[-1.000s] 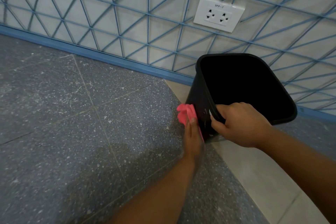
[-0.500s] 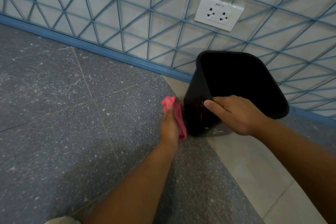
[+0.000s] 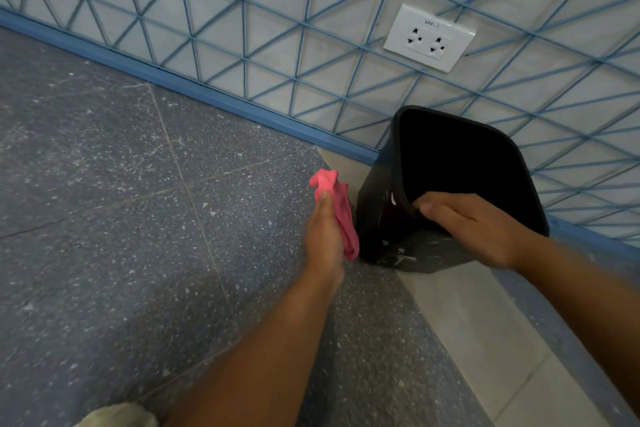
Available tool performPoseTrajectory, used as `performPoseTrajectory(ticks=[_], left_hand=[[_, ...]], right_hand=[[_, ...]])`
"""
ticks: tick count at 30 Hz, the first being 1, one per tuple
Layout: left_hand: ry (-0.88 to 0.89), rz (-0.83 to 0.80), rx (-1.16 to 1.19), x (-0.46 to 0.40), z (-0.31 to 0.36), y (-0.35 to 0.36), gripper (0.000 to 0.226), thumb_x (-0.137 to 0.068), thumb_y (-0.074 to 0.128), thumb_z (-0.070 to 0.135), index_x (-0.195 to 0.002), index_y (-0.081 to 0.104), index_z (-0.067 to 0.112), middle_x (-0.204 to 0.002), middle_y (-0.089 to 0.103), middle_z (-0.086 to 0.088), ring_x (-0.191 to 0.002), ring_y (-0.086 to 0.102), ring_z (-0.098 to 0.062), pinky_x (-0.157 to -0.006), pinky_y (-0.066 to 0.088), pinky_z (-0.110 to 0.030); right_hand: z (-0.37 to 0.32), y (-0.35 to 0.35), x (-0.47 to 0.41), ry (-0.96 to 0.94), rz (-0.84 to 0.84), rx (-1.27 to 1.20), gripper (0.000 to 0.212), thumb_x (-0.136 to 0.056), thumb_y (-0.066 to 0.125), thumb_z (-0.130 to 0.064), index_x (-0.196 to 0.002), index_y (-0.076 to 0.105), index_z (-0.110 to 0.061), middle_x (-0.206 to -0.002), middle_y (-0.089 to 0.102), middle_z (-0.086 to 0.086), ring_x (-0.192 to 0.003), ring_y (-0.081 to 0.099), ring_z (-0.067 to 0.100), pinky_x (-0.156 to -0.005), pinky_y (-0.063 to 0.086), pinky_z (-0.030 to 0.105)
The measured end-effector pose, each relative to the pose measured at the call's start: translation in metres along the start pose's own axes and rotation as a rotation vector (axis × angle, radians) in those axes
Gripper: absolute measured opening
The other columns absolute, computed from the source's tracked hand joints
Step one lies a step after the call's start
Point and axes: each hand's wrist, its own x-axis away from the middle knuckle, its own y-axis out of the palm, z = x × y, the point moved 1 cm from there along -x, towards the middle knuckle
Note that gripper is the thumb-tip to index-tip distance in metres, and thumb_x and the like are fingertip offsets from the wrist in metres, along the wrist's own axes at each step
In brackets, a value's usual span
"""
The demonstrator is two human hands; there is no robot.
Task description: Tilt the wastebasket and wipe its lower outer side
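My right hand (image 3: 474,229) has its grip on the near rim of the black bin (image 3: 450,163), fingers hooked inside, tilting it on the floor (image 3: 138,218) by the wall. It looks light, stiff plastic, likely smooth; the rim seems the surest hold. My left hand (image 3: 323,239) clutches a soft pink cloth (image 3: 337,208) bunched just beside the bin's side.
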Motion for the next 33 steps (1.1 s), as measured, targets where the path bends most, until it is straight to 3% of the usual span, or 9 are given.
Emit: performPoseTrajectory(ticks=[4, 11, 14, 17, 20, 23, 27, 30, 33], left_hand=[[0.020, -0.054, 0.079, 0.016, 0.000, 0.024, 0.045, -0.119, 0.035, 0.040, -0.148, 0.064, 0.021, -0.151, 0.067, -0.010, -0.138, 0.064, -0.021, -0.128, 0.043, -0.042], [0.003, -0.303, 0.120, 0.038, -0.009, 0.061, 0.061, -0.119, 0.022, 0.043, -0.164, 0.047, 0.011, -0.163, 0.058, -0.013, -0.154, 0.054, -0.023, -0.130, 0.042, -0.036], [-0.036, -0.239, 0.029, 0.026, -0.016, 0.052, 0.058, -0.119, 0.022, 0.040, -0.159, 0.052, 0.010, -0.156, 0.061, -0.015, -0.150, 0.056, -0.026, -0.105, 0.055, -0.021], [-0.009, -0.214, 0.082, 0.022, -0.024, 0.052, 0.046, -0.120, 0.025, 0.033, -0.145, 0.062, 0.020, -0.145, 0.067, -0.005, -0.144, 0.058, -0.021, -0.121, 0.047, -0.031], [0.040, -0.248, 0.084, 0.027, -0.036, 0.050, 0.055, -0.120, 0.024, 0.035, -0.162, 0.051, 0.012, -0.161, 0.059, -0.006, -0.152, 0.055, -0.016, -0.130, 0.042, -0.032], [0.049, -0.255, 0.060, 0.015, -0.033, 0.046, 0.048, -0.120, 0.018, 0.027, -0.155, 0.051, 0.020, -0.151, 0.062, 0.004, -0.136, 0.063, -0.001, -0.125, 0.042, -0.023], [0.049, -0.243, -0.011, 0.013, -0.036, 0.049, 0.057, -0.118, 0.031, 0.043, -0.157, 0.058, 0.013, -0.160, 0.061, -0.008, -0.149, 0.058, -0.016, -0.132, 0.040, -0.038], [0.106, -0.250, -0.132, 0.018, -0.041, 0.040, 0.053, -0.119, 0.027, 0.038, -0.160, 0.054, 0.017, -0.159, 0.059, -0.002, -0.138, 0.061, 0.003, -0.122, 0.044, -0.019], [0.089, -0.222, -0.139, 0.004, -0.035, 0.044, 0.055, -0.119, 0.028, 0.044, -0.157, 0.058, 0.017, -0.156, 0.064, -0.008, -0.145, 0.059, -0.012, -0.123, 0.045, -0.027]], right_hand=[[0.001, 0.009, 0.011, -0.005, 0.002, 0.197, 0.061, -0.087, 0.013, -0.075, -0.094, 0.061, -0.037, -0.087, 0.065, -0.008, -0.081, 0.060, 0.004, -0.081, 0.048, 0.036], [-0.005, 0.018, 0.006, -0.132, 0.034, 0.341, 0.039, -0.089, 0.014, -0.063, -0.068, 0.038, -0.039, -0.059, 0.045, -0.009, -0.057, 0.048, 0.008, -0.062, 0.036, 0.030], [-0.008, 0.023, 0.002, -0.139, 0.050, 0.382, 0.047, -0.083, 0.010, -0.065, -0.076, 0.042, -0.031, -0.060, 0.042, -0.012, -0.056, 0.046, 0.010, -0.062, 0.035, 0.029], [-0.008, 0.026, -0.002, -0.153, 0.072, 0.422, 0.051, -0.084, 0.012, -0.063, -0.079, 0.043, -0.024, -0.060, 0.040, -0.012, -0.054, 0.043, 0.011, -0.061, 0.034, 0.029], [-0.008, 0.026, -0.003, -0.156, 0.054, 0.438, 0.043, -0.089, 0.018, -0.059, -0.078, 0.040, -0.023, -0.059, 0.037, -0.010, -0.054, 0.041, 0.014, -0.060, 0.033, 0.029], [-0.008, 0.027, -0.005, -0.136, 0.026, 0.447, 0.031, -0.094, 0.029, -0.050, -0.080, 0.039, -0.024, -0.061, 0.040, -0.007, -0.056, 0.046, 0.017, -0.061, 0.039, 0.033], [-0.009, 0.026, -0.007, -0.118, 0.026, 0.441, 0.031, -0.094, 0.031, -0.048, -0.082, 0.043, -0.022, -0.066, 0.050, 0.000, -0.060, 0.052, 0.020, -0.065, 0.045, 0.039], [-0.010, 0.026, -0.005, -0.122, 0.003, 0.460, 0.030, -0.095, 0.032, -0.047, -0.082, 0.041, -0.021, -0.067, 0.050, 0.001, -0.061, 0.053, 0.021, -0.066, 0.046, 0.039], [-0.010, 0.026, -0.006, -0.112, 0.016, 0.455, 0.026, -0.097, 0.035, -0.044, -0.083, 0.038, -0.023, -0.070, 0.053, 0.003, -0.066, 0.057, 0.024, -0.067, 0.044, 0.037]])
